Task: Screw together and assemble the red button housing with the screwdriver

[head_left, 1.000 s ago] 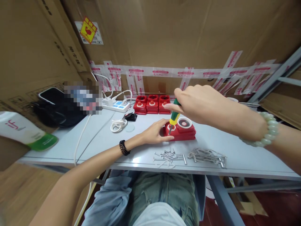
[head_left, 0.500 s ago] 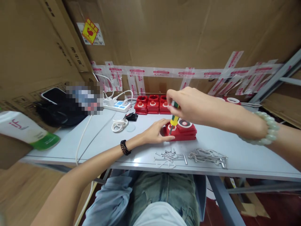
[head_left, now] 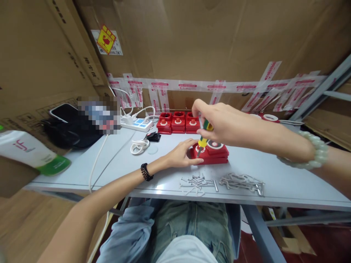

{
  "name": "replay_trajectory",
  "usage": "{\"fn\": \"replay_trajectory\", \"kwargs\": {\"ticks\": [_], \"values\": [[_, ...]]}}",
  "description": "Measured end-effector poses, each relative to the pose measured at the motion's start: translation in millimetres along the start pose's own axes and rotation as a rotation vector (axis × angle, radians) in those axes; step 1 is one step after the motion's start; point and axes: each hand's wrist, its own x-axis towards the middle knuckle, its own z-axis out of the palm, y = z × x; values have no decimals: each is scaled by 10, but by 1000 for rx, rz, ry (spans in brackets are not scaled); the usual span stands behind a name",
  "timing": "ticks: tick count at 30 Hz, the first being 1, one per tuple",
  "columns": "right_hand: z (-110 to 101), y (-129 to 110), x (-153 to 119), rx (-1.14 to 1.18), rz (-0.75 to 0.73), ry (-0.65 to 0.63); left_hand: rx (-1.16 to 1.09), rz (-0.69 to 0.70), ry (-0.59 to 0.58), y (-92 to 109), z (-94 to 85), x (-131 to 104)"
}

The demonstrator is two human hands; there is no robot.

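My right hand (head_left: 216, 118) is closed round the green and yellow handle of a screwdriver (head_left: 203, 141), held upright. Its metal tip points down at the near left part of a red box-shaped device (head_left: 216, 157) with a round button and a black-and-white disc on top. My left hand (head_left: 182, 154) grips the left side of that red device, thumb along the front and fingers behind, pressing it to the table. Close in front lie a heap of loose screws (head_left: 197, 181) and, to its right, a tangle of metal pieces and white cord (head_left: 242, 182).
Three similar red devices (head_left: 178, 122) stand in a row at the back, beside a white power strip (head_left: 137, 123) with plugs. A coiled white cable (head_left: 139, 147) lies left of my hand. A white and green pouch (head_left: 33, 153) and black bag (head_left: 65, 131) are farther left. Cardboard (head_left: 178, 44) walls the back.
My right hand's grip on the screwdriver handle has turned slightly, and the tip stays at the same spot. The left hand and the red device hold still.
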Motion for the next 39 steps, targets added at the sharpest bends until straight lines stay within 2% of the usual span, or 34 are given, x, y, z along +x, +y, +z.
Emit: {"fn": "replay_trajectory", "kwargs": {"ticks": [4,10,17,23,30,36,39], "values": [[-42,-40,-15,65,-78,-37,-2,22,7,-16,10,4],[75,11,-8,-50,89,38,-19,2,7,23,-8,2],[-31,-9,-15,129,-68,-41,-9,23,6,-3,-1,6],[56,1,-12,-51,95,42,-7,9,3,11,-7,7],[-66,-17,-61,135,-100,-98,-4,23,3,-11,-2,-2],[-29,-3,-29,-16,62,-39,4,-5,-3,0,-3,2],[-55,8,-17,102,-12,-86,1,5,-4,2,-6,5]]}}
